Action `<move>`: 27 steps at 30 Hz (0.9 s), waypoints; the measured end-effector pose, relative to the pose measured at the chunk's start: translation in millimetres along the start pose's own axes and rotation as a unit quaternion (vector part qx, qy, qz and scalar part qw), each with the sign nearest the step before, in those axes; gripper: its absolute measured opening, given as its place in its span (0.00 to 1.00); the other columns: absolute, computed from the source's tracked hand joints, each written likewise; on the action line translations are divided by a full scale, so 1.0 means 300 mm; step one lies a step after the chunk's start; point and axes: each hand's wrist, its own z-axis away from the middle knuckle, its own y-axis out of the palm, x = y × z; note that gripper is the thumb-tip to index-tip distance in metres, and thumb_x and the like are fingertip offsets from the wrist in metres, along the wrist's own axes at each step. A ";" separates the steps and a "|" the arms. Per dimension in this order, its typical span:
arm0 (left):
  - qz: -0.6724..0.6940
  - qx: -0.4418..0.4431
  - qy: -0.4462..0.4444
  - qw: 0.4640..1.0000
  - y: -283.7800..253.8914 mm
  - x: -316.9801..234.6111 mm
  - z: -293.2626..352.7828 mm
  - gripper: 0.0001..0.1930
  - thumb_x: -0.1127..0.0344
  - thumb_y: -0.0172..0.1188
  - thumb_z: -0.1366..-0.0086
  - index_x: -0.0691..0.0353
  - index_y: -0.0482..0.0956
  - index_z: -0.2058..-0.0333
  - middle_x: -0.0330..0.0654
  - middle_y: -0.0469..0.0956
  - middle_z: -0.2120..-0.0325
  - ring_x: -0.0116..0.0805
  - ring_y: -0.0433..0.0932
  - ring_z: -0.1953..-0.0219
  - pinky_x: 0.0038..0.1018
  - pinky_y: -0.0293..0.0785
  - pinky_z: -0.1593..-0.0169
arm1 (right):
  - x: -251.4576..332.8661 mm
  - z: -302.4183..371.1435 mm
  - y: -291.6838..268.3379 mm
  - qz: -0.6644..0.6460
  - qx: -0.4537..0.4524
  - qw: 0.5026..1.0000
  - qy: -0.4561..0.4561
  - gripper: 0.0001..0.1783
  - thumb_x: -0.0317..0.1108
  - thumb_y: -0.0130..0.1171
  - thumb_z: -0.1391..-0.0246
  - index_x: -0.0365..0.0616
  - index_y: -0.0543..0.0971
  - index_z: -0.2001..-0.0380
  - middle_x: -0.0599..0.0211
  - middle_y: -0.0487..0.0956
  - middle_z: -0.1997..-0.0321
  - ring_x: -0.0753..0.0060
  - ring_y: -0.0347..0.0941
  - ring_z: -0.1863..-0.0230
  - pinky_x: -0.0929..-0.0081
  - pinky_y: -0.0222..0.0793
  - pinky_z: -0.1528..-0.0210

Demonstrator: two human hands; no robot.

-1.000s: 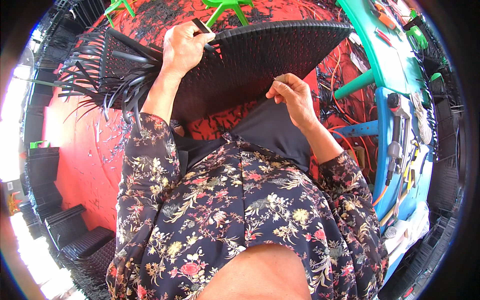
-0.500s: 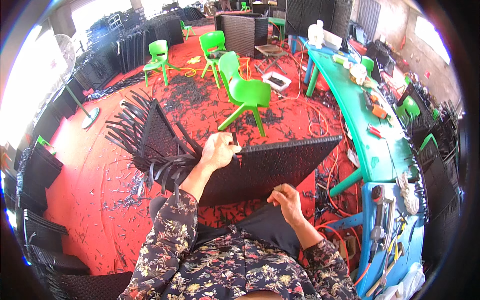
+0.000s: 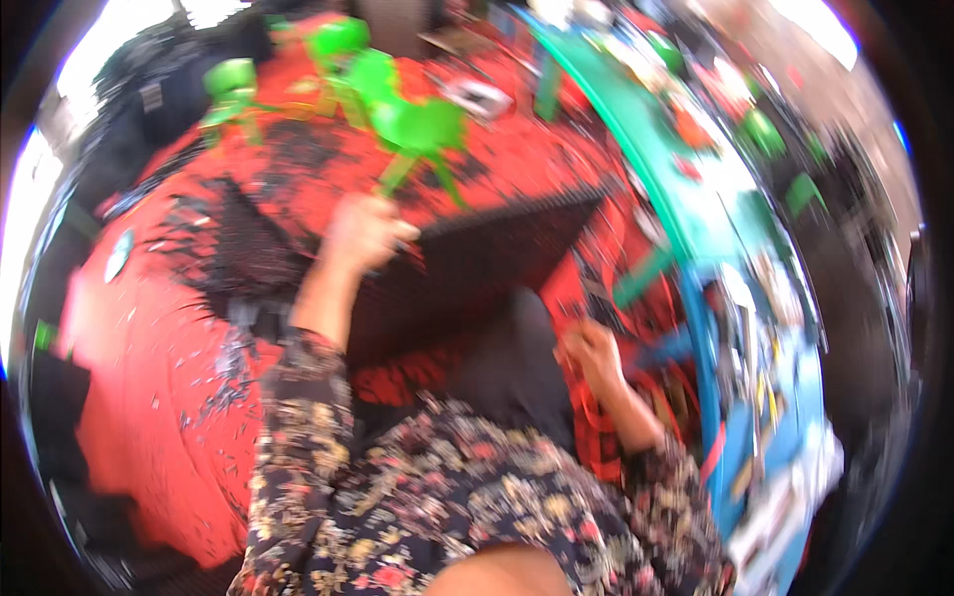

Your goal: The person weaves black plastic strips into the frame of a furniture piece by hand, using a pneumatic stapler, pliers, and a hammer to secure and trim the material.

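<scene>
The whole view is smeared by motion. A black woven panel [image 3: 477,253] stands tilted in front of my legs, and a fringe of loose dark strips [image 3: 184,233] spreads from its left part. At the panel's upper edge, left of its middle, my left hand [image 3: 363,233] is closed on it. My right hand [image 3: 593,353] hangs apart from the panel, to its lower right, near the side of the blue table. Its fingers look bent, but blur hides whether they hold anything.
Green chairs [image 3: 417,124] stand beyond the panel on a red floor [image 3: 179,397] littered with black scraps. On the right, a green table [image 3: 646,164] and a blue table [image 3: 701,397] carry tools. Dark woven pieces [image 3: 75,417] line the left side.
The view has swung, so the panel and chairs sit further left and higher. My right hand has moved away from the panel, toward the blue table. My left hand stays at the panel's edge.
</scene>
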 end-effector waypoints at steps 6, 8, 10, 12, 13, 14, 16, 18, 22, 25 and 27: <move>0.288 -0.005 -0.153 0.945 0.008 -0.026 -0.033 0.08 0.71 0.64 0.47 0.66 0.76 0.81 0.35 0.74 0.86 0.20 0.68 0.83 0.22 0.63 0.79 | 0.051 0.108 -0.284 0.266 -0.198 0.936 -0.117 0.05 0.29 0.60 0.50 0.40 0.76 0.70 0.63 0.78 0.74 0.70 0.75 0.74 0.72 0.70 0.69; 0.297 0.012 -0.166 0.940 0.026 -0.045 -0.039 0.09 0.71 0.64 0.48 0.66 0.76 0.82 0.36 0.74 0.86 0.20 0.68 0.84 0.24 0.63 0.80 | 0.097 0.153 -0.438 0.392 -0.305 0.861 -0.114 0.07 0.27 0.62 0.52 0.41 0.77 0.68 0.63 0.77 0.71 0.71 0.74 0.70 0.75 0.70 0.65; 0.222 0.031 -0.176 0.958 -0.001 -0.069 -0.020 0.11 0.66 0.66 0.51 0.66 0.76 0.83 0.38 0.73 0.87 0.26 0.69 0.86 0.29 0.64 0.81 | 0.065 0.156 -0.658 0.550 -0.358 0.737 -0.161 0.10 0.34 0.61 0.50 0.41 0.77 0.66 0.60 0.76 0.68 0.64 0.72 0.69 0.68 0.69 0.63; 0.117 0.043 -0.146 0.981 -0.029 -0.118 -0.007 0.15 0.59 0.66 0.53 0.65 0.76 0.84 0.46 0.70 0.88 0.34 0.72 0.83 0.36 0.67 0.77 | 0.047 0.174 -0.843 0.630 -0.367 0.685 -0.007 0.25 0.45 0.58 0.47 0.44 0.75 0.48 0.48 0.76 0.52 0.50 0.72 0.52 0.63 0.66 0.47; 0.099 0.007 -0.083 0.992 0.002 -0.072 0.009 0.16 0.57 0.67 0.54 0.65 0.77 0.84 0.48 0.69 0.88 0.37 0.73 0.81 0.36 0.67 0.74 | 0.085 0.159 -0.842 0.603 -0.364 0.706 0.074 0.32 0.48 0.59 0.49 0.42 0.70 0.44 0.47 0.74 0.48 0.49 0.69 0.48 0.62 0.63 0.43; 0.134 0.017 -0.107 0.985 -0.003 -0.078 0.006 0.17 0.58 0.68 0.55 0.66 0.74 0.85 0.49 0.68 0.87 0.39 0.72 0.81 0.37 0.67 0.74 | 0.128 0.160 -0.848 0.578 -0.361 0.714 0.162 0.39 0.52 0.61 0.52 0.41 0.66 0.41 0.46 0.71 0.44 0.49 0.66 0.43 0.61 0.59 0.40; 0.242 0.019 -0.128 0.962 0.036 -0.080 -0.027 0.19 0.60 0.70 0.56 0.67 0.69 0.86 0.49 0.67 0.88 0.41 0.70 0.83 0.39 0.66 0.75 | 0.058 0.186 -0.979 0.595 -0.367 0.681 0.218 0.57 0.55 0.69 0.62 0.36 0.55 0.35 0.43 0.67 0.39 0.44 0.66 0.41 0.56 0.61 0.40; 0.253 0.007 -0.141 0.957 0.028 -0.097 -0.025 0.15 0.66 0.71 0.56 0.68 0.73 0.84 0.45 0.70 0.88 0.30 0.70 0.83 0.33 0.66 0.76 | -0.036 0.106 -0.994 0.609 -0.361 0.675 0.209 0.52 0.51 0.71 0.66 0.31 0.61 0.42 0.40 0.70 0.43 0.44 0.69 0.44 0.58 0.63 0.41; 0.241 0.012 -0.200 0.949 -0.025 -0.118 0.011 0.13 0.66 0.70 0.54 0.69 0.75 0.82 0.45 0.73 0.86 0.29 0.74 0.81 0.31 0.69 0.74 | 0.017 -0.001 -0.868 0.596 -0.320 0.690 0.256 0.44 0.46 0.72 0.68 0.31 0.66 0.50 0.40 0.74 0.50 0.44 0.72 0.48 0.60 0.68 0.45; 0.242 0.000 -0.193 0.951 -0.011 -0.125 -0.003 0.14 0.66 0.70 0.54 0.69 0.73 0.82 0.47 0.72 0.87 0.32 0.74 0.81 0.33 0.69 0.74 | -0.071 0.002 -0.990 0.569 -0.322 0.703 0.279 0.40 0.42 0.69 0.66 0.30 0.67 0.51 0.41 0.77 0.56 0.43 0.74 0.51 0.60 0.69 0.47; 0.240 -0.009 -0.184 0.953 0.010 -0.124 -0.018 0.16 0.65 0.70 0.55 0.69 0.72 0.83 0.49 0.71 0.87 0.35 0.74 0.81 0.34 0.68 0.74 | -0.066 -0.023 -1.041 0.549 -0.296 0.736 0.264 0.40 0.42 0.69 0.65 0.29 0.66 0.50 0.40 0.76 0.55 0.44 0.74 0.52 0.60 0.69 0.48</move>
